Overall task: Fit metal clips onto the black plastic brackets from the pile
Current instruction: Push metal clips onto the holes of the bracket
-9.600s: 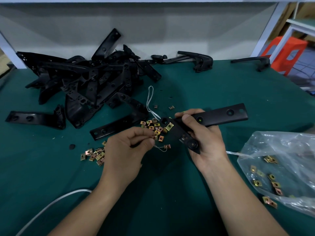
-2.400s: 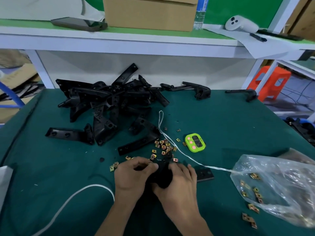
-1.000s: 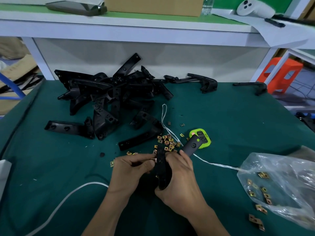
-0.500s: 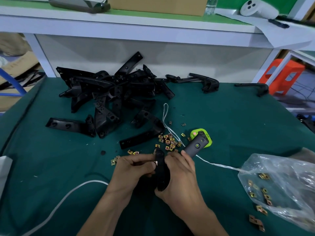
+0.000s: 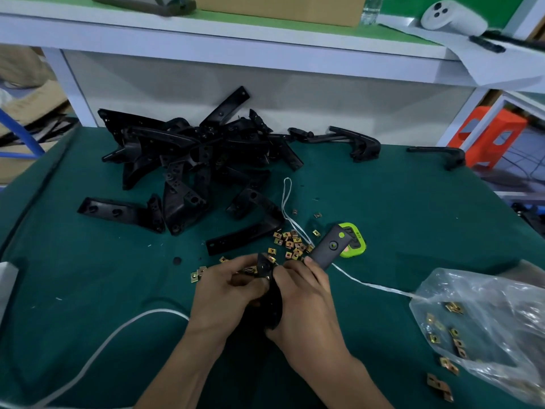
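My right hand [image 5: 306, 302] grips a black plastic bracket [image 5: 330, 247] whose long arm points up and right over the table. The bracket's short arm [image 5: 272, 302] stands between both hands. My left hand [image 5: 228, 293] pinches at that short arm's top edge, where a small metal clip [image 5: 269, 259] shows. Loose brass-coloured clips [image 5: 290, 242] lie scattered just beyond my hands. A pile of black brackets [image 5: 191, 160] lies at the back left of the green table [image 5: 413, 219].
A clear plastic bag [image 5: 486, 326] holding more clips lies at the right, with a white string [image 5: 368, 286] running from it. A green timer [image 5: 355, 240] sits behind the held bracket. Two brackets [image 5: 359, 144] lie at the back. A white cable [image 5: 97, 352] curves at the lower left.
The bracket's long arm has swung a little further up and right. My left hand's fingers have shifted up to the short arm's top edge. The view drifted slightly.
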Demonstrator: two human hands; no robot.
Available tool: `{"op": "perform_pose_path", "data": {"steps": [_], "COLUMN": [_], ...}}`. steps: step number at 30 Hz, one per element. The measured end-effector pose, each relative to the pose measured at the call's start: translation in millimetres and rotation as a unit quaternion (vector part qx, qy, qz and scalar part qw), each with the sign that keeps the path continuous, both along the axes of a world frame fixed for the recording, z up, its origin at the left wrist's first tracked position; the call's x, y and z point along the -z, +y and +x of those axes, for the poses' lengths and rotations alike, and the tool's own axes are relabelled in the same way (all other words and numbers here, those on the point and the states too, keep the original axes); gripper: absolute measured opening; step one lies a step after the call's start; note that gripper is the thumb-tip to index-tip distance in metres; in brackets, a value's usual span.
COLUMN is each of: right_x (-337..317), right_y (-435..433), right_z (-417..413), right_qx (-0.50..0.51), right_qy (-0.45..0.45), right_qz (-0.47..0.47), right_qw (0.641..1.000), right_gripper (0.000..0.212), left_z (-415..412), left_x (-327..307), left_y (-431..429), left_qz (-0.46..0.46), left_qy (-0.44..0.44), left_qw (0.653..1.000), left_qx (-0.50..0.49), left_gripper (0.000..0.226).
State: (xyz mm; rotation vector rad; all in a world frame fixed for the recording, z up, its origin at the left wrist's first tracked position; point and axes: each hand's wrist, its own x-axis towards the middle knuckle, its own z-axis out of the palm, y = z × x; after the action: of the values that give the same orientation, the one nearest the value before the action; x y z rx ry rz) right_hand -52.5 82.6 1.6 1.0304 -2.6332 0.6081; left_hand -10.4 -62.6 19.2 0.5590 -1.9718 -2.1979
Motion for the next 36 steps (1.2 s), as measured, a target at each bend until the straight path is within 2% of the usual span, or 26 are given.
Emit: {"op": "perform_pose_path", "data": {"steps": [4, 7, 9, 10, 12, 14, 19, 24, 28, 33, 36], "right_x": [4, 10, 13, 14, 13, 14, 16, 14, 13, 11, 10], "right_y": [1, 8, 14, 16, 18, 19, 20, 21, 20, 20, 20], "right_z": [-2, 1, -1, -3, -6, -8, -10, -8, -8, -7, -6], "right_qx": [-0.008, 0.053, 0.105, 0.132, 0.177, 0.197, 0.192, 0.176, 0.175, 0.183, 0.182], "right_qy": [-0.017, -0.059, -0.064, -0.063, -0.065, -0.073, -0.109, -0.119, -0.132, -0.135, -0.138], "right_qz": [-0.012, -0.084, -0.129, -0.152, -0.185, -0.188, -0.178, -0.188, -0.188, -0.197, -0.206], "right_qw": [1.000, 0.993, 0.984, 0.978, 0.964, 0.960, 0.959, 0.959, 0.957, 0.953, 0.951], "right_gripper": [0.067, 0.057, 0.051, 0.050, 0.052, 0.052, 0.050, 0.049, 0.045, 0.046, 0.043], "left_z": [0, -2, -3, -4, -2, 1, 2, -1, 1, 0, 2], "left_x": [-4, -5, -4, -2, 3, 6, 17, 20, 18, 17, 15], "left_y": [4, 12, 17, 19, 16, 11, 8, 9, 13, 13, 15], "left_qz": [-0.056, -0.082, -0.073, -0.101, -0.222, -0.328, -0.472, -0.471, -0.466, -0.456, -0.405], "left_qy": [0.031, 0.035, 0.033, 0.027, 0.006, -0.007, -0.015, -0.008, 0.019, 0.010, 0.013], "left_qw": [0.998, 0.995, 0.996, 0.994, 0.975, 0.944, 0.879, 0.879, 0.881, 0.882, 0.913], "left_qx": [0.002, 0.046, 0.048, 0.027, -0.021, -0.030, 0.069, 0.075, 0.079, 0.121, 0.054], "left_gripper": [0.047, 0.055, 0.049, 0.045, 0.041, 0.035, 0.016, 0.011, 0.032, 0.018, 0.016]}}
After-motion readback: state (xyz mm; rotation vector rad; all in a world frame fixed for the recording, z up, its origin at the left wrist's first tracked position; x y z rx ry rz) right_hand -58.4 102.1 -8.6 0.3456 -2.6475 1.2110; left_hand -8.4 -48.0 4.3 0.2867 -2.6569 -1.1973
